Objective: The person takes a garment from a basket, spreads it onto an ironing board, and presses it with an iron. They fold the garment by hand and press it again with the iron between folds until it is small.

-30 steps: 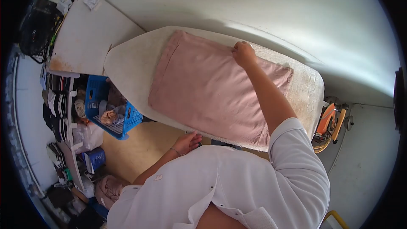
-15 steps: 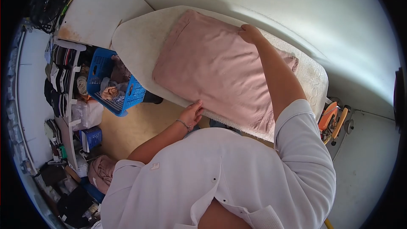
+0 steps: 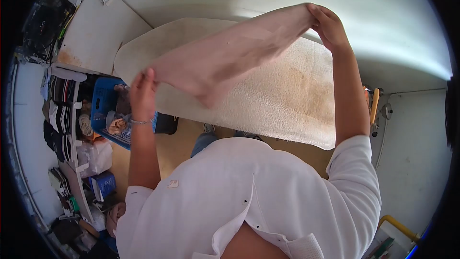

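Observation:
A pink cloth [image 3: 230,50] hangs in the air above the ironing board [image 3: 287,100], slanting up to the right and blurred by motion. My right hand [image 3: 328,24] pinches its upper right corner, near the wall. At the cloth's left end, my left hand [image 3: 144,88] grips the other corner, with its fingers closed and partly smeared. The middle of the cloth sags toward the board's pale, fuzzy cover, which has brownish stains.
A blue basket [image 3: 99,108] with crumpled cloths stands left of the board. Shelves with folded dark clothes [image 3: 61,115] line the left side. An orange-handled object [image 3: 374,105] is at the right, and a yellow bar [image 3: 397,225] at the lower right.
The pink cloth has been lifted off the board and stretched between both hands. My left hand has risen and moved left; my right hand has moved up and right. The board's cover now shows.

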